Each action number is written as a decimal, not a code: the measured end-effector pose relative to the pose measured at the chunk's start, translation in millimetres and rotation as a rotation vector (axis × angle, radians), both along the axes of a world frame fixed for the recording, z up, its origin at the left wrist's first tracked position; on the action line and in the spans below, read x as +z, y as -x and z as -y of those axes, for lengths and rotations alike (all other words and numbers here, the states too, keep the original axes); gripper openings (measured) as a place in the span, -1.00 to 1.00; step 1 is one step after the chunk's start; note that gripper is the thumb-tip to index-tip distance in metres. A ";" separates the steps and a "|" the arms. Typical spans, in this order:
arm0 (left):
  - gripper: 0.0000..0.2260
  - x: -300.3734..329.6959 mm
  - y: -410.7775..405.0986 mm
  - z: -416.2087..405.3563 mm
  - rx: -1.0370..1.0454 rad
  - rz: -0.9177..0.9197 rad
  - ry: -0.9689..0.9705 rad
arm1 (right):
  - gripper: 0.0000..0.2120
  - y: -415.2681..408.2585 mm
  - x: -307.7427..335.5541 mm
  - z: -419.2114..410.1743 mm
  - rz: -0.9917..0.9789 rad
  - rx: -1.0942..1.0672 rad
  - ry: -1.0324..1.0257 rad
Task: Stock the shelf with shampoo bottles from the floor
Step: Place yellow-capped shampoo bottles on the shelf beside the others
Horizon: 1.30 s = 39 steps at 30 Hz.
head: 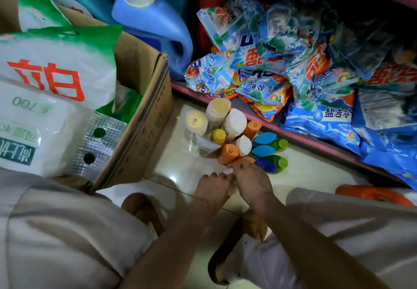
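The shampoo bottles (228,130) stand clustered on the floor tiles (180,167) against the shelf's pink front edge (270,124). The right hand (252,182) pinches the orange-capped bottle (229,153); the left hand (214,187) curls beside it, grip unclear. Rigid, smooth, likely slippery plastic; best gripped round the body below the cap.

Both hands, left (214,187) and right (252,180), meet beside clustered shampoo bottles (225,130), apparently holding a pale one.

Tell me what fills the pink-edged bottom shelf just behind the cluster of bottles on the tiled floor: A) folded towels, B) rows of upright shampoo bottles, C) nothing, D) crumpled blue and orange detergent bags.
D: crumpled blue and orange detergent bags lie heaped on the pink-edged bottom shelf, while the cluster of bottles stands on the tiled floor.
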<state>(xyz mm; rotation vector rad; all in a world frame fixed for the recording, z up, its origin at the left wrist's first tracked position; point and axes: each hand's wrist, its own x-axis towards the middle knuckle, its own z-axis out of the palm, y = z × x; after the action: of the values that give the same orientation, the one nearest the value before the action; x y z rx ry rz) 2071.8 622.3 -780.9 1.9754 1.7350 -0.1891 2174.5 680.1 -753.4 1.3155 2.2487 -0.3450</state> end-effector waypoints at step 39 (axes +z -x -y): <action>-0.85 311.5 134.3 -19.8 0.907 1.568 -0.308 | -0.77 -81.7 378.1 -90.2 -1.971 -1.553 -0.057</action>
<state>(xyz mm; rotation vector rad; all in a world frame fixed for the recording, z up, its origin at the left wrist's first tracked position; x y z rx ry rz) 1937.5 642.1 -469.4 0.6506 1.2285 1.5214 2256.2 770.3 -375.3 3.1470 0.9452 -3.0588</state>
